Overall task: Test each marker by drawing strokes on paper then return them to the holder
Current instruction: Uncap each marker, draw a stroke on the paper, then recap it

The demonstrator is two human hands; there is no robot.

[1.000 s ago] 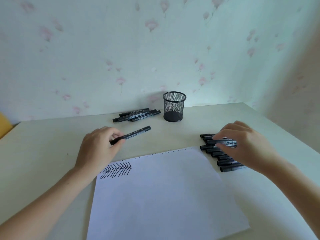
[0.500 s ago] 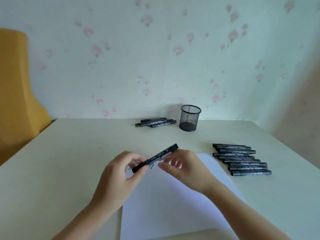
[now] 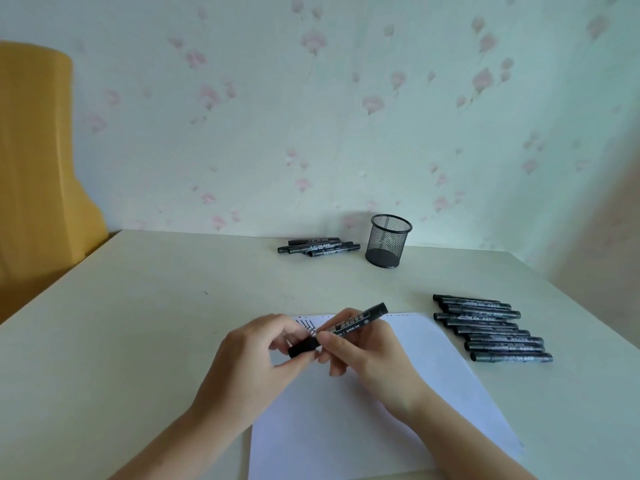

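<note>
Marker (image 3: 349,323), over paper (image 3: 398,403): right hand (image 3: 367,355) grips barrel, left hand (image 3: 256,355) pinches cap (image 3: 304,347), apparently to uncap for testing.

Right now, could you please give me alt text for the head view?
Two hands hold one black marker over a white sheet: left hand on its cap, right hand on its barrel. Behind stand a mesh holder and two groups of markers.
</note>
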